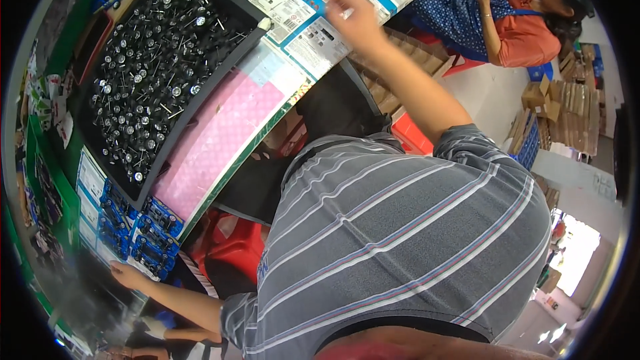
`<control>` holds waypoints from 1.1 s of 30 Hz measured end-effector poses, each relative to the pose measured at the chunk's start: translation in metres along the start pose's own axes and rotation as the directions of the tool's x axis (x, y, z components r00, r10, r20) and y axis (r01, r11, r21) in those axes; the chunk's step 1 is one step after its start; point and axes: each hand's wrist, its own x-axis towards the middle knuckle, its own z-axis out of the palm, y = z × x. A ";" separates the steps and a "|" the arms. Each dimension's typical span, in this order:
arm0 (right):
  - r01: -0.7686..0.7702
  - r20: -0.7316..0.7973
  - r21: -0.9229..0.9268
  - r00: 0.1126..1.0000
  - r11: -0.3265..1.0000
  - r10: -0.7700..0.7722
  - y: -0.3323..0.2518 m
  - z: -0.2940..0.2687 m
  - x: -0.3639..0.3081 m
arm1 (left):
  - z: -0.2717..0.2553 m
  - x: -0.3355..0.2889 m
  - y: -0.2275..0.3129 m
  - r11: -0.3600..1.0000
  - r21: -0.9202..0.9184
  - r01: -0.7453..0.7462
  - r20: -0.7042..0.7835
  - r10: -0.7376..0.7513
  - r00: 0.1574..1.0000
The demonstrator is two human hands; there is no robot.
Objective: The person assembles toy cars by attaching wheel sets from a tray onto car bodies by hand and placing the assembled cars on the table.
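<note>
My right hand is above the blue and white printed sheets at the far side of the table, fingers curled and slightly blurred. Something small and pale shows between them, too small to name. At the lower left, my left hand is beside several blue toy car bodies. A dark smeared shape lies against its fingers, and their closure is hidden. Between the hands stands a black tray heaped with small black wheels on metal axles.
A pink padded sheet covers the table's near edge. Red stools stand below. Green edging borders the left side. A co-worker in an orange top holds a blue thing at upper right. Cardboard boxes are stacked at right.
</note>
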 end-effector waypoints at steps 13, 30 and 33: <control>-0.021 0.194 -0.620 0.964 0.784 0.180 0.049 -0.086 0.121 | -0.014 -0.291 0.278 0.715 -0.696 0.062 0.361 0.274 0.891; 0.870 0.770 -0.184 0.417 0.457 -0.484 -0.122 0.135 0.103 | 0.002 -0.336 0.350 0.022 -0.530 0.848 0.644 0.661 0.385; 0.895 0.800 -0.314 0.429 0.317 -0.419 -0.127 0.162 0.102 | -0.003 -0.336 0.340 -0.044 -0.538 0.842 0.653 0.609 0.449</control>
